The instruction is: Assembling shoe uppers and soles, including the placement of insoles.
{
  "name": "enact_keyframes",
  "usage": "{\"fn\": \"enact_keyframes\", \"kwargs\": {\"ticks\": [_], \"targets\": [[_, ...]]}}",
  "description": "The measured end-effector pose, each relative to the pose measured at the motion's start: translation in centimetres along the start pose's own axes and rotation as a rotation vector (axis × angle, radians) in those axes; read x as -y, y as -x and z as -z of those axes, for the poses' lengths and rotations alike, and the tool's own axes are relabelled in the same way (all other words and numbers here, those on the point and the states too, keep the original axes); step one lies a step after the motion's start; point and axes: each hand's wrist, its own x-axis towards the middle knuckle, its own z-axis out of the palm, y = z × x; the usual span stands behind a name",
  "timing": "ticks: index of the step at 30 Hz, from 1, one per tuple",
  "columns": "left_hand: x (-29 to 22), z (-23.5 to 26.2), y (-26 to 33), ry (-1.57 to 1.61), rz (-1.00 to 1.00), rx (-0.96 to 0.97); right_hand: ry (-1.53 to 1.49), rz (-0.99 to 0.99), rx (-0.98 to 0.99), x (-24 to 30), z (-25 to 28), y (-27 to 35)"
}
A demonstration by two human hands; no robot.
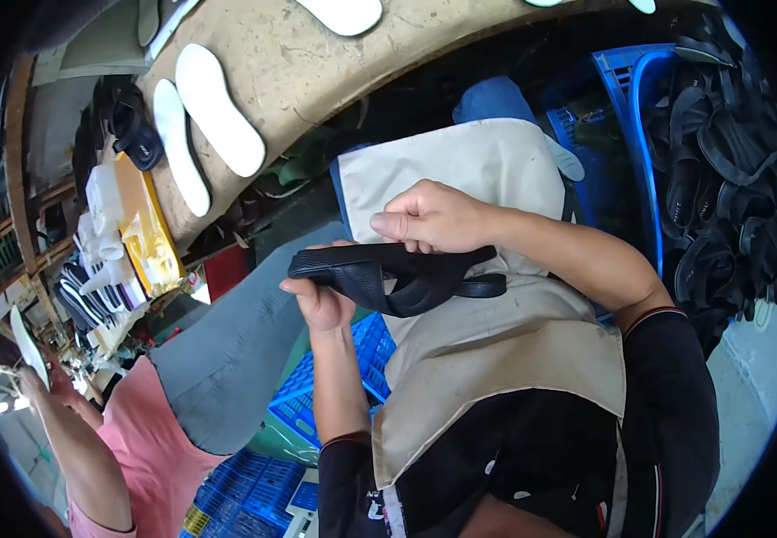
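Clock centred on the sandal, 12 toward the top of my view.

Black sandal (406,285) at the centre, up off everything, over my lap. Lies on its side, lengthwise about 9 to 3, the back strap standing out at 3.

Left hand (324,309) at 8 o'clock, grasping the 9 o'clock end: thumb on the near side, other fingers mostly hidden behind. Right hand (433,218) at 1 o'clock, clenched, thumb laid along the curled fingers, knuckles close against the upper edge. Contact likely; can't tell whether anything thin is pinched inside.

Step in hand, by my judgement: close handwork on this one sandal, left bearing it, right at its upper edge. Any next move of the right calls for a firm left grip so the sandal doesn't roll, and a path clear of the straps.

Round about: beige apron (469,161) on me, a flap of it reaching to 12. Workbench (317,90) at 11, white insoles (218,112) lying on it at 10 to 11. Heaped black sandals (711,170) between 2 and 3, beside blue plastic (647,170). Blue crate (372,348) at 7. Co-worker in pink (151,421) at 8.
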Motion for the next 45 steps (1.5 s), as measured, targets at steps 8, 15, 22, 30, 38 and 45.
{"fn": "enact_keyframes", "kwargs": {"ticks": [8,15,22,30,38,45], "targets": [[0.6,-0.2,-0.5,-0.066,-0.070,-0.020,0.072,0.053,0.143,-3.7,0.6,-1.0],[-0.5,-1.5,-2.7,-0.189,-0.038,0.127,0.043,-0.145,0.409,-2.4,2.5,-1.7],[-2.3,-10.1,-8.2,-0.214,0.253,-0.232,0.306,0.251,0.002,5.3,3.4,0.9],[-3.0,-8.5,-9.5,-0.543,0.362,-0.109,0.397,0.202,-0.042,3.1,4.5,2.0],[-5.0,-10.0,-9.6,-1.255,0.231,-0.081,0.279,0.162,-0.065,1.8,4.0,1.3],[-0.5,-7.6,-12.4,-0.523,0.282,0.115,0.100,0.160,-0.021,1.6,4.4,1.4]]}}
